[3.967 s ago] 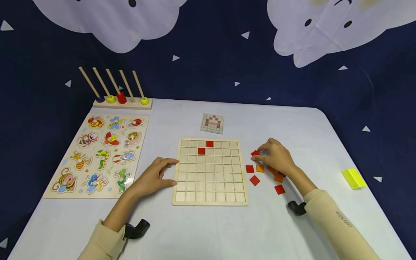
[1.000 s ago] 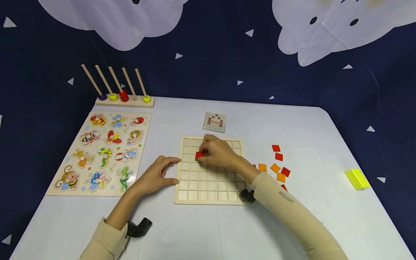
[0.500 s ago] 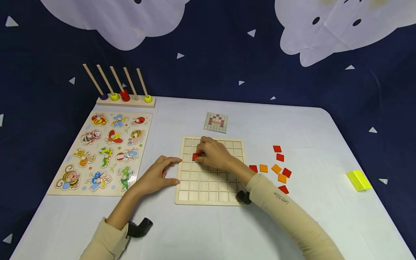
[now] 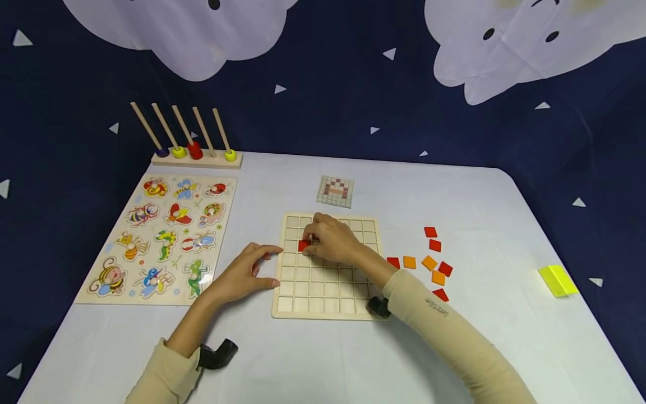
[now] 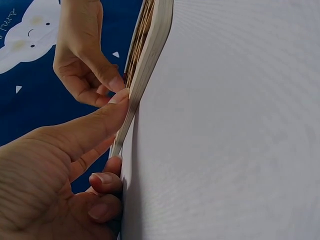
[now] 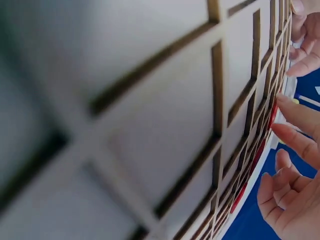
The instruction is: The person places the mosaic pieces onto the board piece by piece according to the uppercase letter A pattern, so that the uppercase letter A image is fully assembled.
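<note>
My right hand (image 4: 330, 240) pinches a red square tile (image 4: 303, 246) at a cell of the wooden grid board (image 4: 315, 289), third row from the top, near the left side. In the right wrist view, thumb and fingertip sit on that red tile, with more red tiles (image 6: 239, 197) farther along the grid. My hand mostly covers those in the head view. My left hand (image 4: 242, 272) rests beside the board, thumb and index fingertip against its left edge. The left wrist view shows the thumb touching the board's rim (image 5: 145, 75).
Loose red tiles (image 4: 430, 232) and orange tiles (image 4: 409, 262) lie right of the board. A small pattern card (image 4: 335, 191) lies behind it. At left are an insect puzzle (image 4: 156, 241) and a peg stand (image 4: 197, 161). A yellow block (image 4: 558, 280) stands far right.
My right hand has carried a red tile from the pile on the right to the board, then shifted slightly left with it. My left hand has stayed at the board's left edge.
</note>
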{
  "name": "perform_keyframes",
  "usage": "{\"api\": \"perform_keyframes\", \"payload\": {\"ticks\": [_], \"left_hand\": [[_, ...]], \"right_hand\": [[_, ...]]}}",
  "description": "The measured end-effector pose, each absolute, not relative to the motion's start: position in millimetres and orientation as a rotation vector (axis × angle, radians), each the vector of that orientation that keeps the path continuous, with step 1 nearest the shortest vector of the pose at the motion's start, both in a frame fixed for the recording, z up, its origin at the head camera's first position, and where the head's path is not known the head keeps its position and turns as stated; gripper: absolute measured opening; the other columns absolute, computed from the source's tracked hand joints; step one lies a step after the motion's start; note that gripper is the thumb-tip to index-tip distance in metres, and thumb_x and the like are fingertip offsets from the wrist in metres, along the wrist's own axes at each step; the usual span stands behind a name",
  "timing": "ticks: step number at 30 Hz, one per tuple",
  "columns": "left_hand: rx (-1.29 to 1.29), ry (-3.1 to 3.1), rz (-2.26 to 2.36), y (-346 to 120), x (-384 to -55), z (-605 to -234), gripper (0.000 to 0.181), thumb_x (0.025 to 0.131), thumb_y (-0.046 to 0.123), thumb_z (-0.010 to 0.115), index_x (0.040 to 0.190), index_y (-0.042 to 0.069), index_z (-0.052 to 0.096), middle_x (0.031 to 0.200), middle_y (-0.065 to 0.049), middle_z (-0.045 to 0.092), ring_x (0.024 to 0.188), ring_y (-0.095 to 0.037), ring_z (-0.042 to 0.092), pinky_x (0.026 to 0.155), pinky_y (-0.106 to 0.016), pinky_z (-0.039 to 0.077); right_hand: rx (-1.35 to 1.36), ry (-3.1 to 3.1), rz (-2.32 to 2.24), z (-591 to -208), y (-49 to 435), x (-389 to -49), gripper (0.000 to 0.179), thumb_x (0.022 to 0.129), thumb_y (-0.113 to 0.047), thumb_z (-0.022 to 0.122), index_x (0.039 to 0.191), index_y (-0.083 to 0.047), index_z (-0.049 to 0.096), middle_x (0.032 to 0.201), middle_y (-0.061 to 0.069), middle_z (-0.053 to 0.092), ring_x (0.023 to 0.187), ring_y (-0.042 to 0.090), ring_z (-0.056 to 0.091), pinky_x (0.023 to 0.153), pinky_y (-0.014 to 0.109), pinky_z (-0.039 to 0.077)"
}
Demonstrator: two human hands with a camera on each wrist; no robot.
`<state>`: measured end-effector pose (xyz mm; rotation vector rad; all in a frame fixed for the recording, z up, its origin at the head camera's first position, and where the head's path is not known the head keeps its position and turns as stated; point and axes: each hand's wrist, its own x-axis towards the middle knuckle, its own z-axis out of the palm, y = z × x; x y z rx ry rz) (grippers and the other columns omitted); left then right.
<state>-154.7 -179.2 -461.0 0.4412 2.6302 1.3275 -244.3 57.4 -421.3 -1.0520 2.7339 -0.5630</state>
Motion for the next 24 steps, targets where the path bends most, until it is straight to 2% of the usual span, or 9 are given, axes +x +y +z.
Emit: {"api": "perform_keyframes", "payload": {"ticks": [3, 12, 20, 24], "left_hand": [[0.435, 2.627, 1.324, -179, -154, -461, 0.063, 0.079, 0.017, 0.084, 0.136, 0.012, 0.057, 0.108, -0.009, 0.05, 0.074, -0.014, 0.039, 0.065, -0.026, 0.035], [0.407, 2.64, 1.305, -182, -152, -461, 0.063, 0.079, 0.019, 0.084, 0.136, 0.014, 0.057, 0.109, -0.01, 0.05, 0.074, -0.015, 0.038, 0.064, -0.026, 0.035], [0.407, 2.639, 1.301, -180, -152, -459, 0.064, 0.079, 0.019, 0.084, 0.136, 0.013, 0.057, 0.109, -0.01, 0.05, 0.074, -0.015, 0.038, 0.064, -0.026, 0.034], [0.408, 2.638, 1.298, -178, -153, -458, 0.064, 0.078, 0.018, 0.085, 0.136, 0.012, 0.057, 0.109, -0.011, 0.05, 0.074, -0.015, 0.038, 0.064, -0.026, 0.034]], "right_hand": [[-1.019, 2.759, -0.591, -417, 67, -244, 0.031, 0.084, -0.033, 0.08, 0.105, -0.012, 0.075, 0.095, 0.003, 0.056, 0.08, 0.013, 0.05, 0.066, 0.027, 0.044], [-0.893, 2.894, -0.663, -406, 128, -253, 0.036, 0.083, -0.031, 0.081, 0.109, -0.008, 0.075, 0.1, 0.007, 0.06, 0.09, 0.021, 0.061, 0.072, 0.036, 0.051], [-0.648, 2.977, -0.65, -408, 205, -258, 0.036, 0.085, -0.027, 0.079, 0.113, -0.005, 0.073, 0.102, 0.013, 0.059, 0.094, 0.029, 0.06, 0.073, 0.041, 0.049], [-0.516, 2.988, -0.632, -407, 244, -260, 0.036, 0.086, -0.024, 0.077, 0.116, -0.003, 0.072, 0.102, 0.015, 0.057, 0.089, 0.03, 0.055, 0.074, 0.041, 0.045]]}}
